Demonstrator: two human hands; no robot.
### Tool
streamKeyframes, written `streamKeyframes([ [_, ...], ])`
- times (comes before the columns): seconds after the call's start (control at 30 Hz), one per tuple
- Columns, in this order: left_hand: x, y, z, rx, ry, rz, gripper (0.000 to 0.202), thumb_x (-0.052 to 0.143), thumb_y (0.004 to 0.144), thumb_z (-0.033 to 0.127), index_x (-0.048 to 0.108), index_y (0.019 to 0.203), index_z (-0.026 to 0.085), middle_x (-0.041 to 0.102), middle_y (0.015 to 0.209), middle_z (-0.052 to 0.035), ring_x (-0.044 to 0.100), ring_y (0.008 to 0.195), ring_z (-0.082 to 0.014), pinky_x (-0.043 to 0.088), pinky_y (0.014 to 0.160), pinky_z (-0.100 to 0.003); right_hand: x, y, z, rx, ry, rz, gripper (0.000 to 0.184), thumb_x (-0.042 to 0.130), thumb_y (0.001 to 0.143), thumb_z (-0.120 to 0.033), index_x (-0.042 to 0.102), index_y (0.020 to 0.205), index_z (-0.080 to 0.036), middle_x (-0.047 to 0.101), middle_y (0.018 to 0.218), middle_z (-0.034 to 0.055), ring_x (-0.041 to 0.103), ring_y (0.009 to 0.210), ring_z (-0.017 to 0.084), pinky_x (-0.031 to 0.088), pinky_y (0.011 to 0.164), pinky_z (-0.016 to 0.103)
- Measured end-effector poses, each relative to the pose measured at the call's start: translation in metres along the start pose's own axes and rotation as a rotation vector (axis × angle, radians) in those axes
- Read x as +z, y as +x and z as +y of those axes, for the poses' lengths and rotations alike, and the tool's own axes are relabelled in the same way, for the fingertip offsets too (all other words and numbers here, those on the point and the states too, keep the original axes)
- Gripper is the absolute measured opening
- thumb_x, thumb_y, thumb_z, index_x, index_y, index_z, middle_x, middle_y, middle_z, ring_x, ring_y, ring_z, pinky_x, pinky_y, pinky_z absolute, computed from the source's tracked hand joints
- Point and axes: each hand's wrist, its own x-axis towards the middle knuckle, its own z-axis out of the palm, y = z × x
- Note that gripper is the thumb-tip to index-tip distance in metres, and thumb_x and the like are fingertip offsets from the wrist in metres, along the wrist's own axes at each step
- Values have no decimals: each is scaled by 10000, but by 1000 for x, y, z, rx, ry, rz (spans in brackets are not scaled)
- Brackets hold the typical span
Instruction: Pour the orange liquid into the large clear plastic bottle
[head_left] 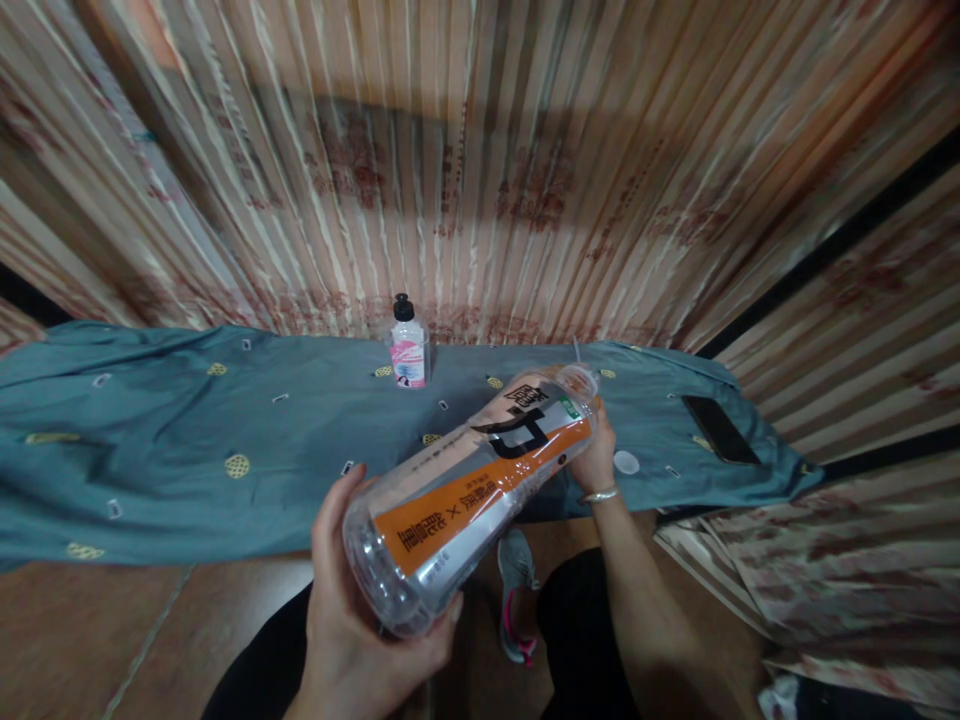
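A large clear plastic bottle [480, 490] with an orange and silver label is held tilted in front of me, over the near edge of the table. Its base lies in my left hand [360, 610], with the thumb and fingers spread around it. At the neck end, my right hand [598, 455] grips the bottle from behind; most of its fingers are hidden. The bottle's mouth [581, 378] points away to the upper right, and a thin pale strip sticks up beside it. A white round disc [626, 462], perhaps a cap, lies on the cloth near my right wrist.
A small bottle with a black top [409, 345] and pink label stands at the back of the blue-green tablecloth [165, 410]. A dark phone [720, 430] lies at the right end. Pleated patterned curtains [480, 180] hang behind the table and on the right.
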Motion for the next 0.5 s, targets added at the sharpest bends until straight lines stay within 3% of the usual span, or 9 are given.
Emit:
streamKeyframes([
  [0.37,-1,0,-1,-62,-16,2,953,834,667,329,495,1557,355,694,1356,-74,748,1128,-372,661,1014,-584,0,0,0,-43,6,-12,521,704,737,-477,670,1175,-195,816,1003,135,777,912,340,611,811,445],
  [0.5,0,-1,1,-69,-33,6,923,810,702,337,492,1568,331,696,1340,-84,752,1119,-355,656,1021,-563,1,0,4,-37,12,5,483,700,755,-485,678,1147,-202,810,956,106,771,898,324,611,827,441],
])
